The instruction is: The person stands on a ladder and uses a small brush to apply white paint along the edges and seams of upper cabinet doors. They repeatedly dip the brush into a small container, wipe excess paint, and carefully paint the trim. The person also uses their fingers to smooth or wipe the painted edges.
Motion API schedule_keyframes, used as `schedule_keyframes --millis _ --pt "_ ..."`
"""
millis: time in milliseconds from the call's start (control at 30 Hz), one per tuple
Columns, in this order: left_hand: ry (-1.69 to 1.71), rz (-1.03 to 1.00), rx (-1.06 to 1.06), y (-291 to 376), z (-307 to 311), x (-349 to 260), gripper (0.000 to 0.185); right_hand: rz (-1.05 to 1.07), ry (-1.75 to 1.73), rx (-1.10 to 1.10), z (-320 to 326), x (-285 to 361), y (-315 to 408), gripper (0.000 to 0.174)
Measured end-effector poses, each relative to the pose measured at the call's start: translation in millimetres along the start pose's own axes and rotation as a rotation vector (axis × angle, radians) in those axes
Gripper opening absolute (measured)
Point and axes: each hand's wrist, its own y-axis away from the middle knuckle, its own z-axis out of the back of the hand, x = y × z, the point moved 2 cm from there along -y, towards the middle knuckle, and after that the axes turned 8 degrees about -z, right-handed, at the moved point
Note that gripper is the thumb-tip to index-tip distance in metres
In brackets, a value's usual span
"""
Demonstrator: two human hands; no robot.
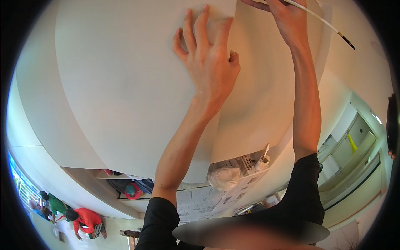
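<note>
My left hand (pixel 211 62) lies with spread fingers against the face of a smooth white cabinet panel (pixel 125 84). Its thumb bends at the panel's right edge, and it holds nothing. At the top of the view, my right hand (pixel 289 18) grips a slender white stick (pixel 325 21) with a dark end, like a paintbrush. Its fingertips run partly out of the picture, as does the stick's other end. Behind that panel's edge, a second white surface (pixel 259 93) reaches to the right.
Below, newspaper (pixel 200 203) covers a ledge bearing a clear plastic-wrapped bundle (pixel 223 178) and a small white cup (pixel 262 163) with a brush in it. An open cabinet compartment (pixel 137 187) holds bags. People (pixel 87 220) crouch on the floor at lower left. A doorway (pixel 353 134) lies right.
</note>
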Motion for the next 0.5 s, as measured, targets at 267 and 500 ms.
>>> schedule_keyframes --millis 267,500 --pt "0.006 0.061 0.132 -3 9 -7 0.065 0.004 0.103 0.0 0 7 2 0.02" --pt "-0.003 0.042 0.103 0 5 -4 0.066 0.009 0.133 0.0 -1 11 1 0.02"
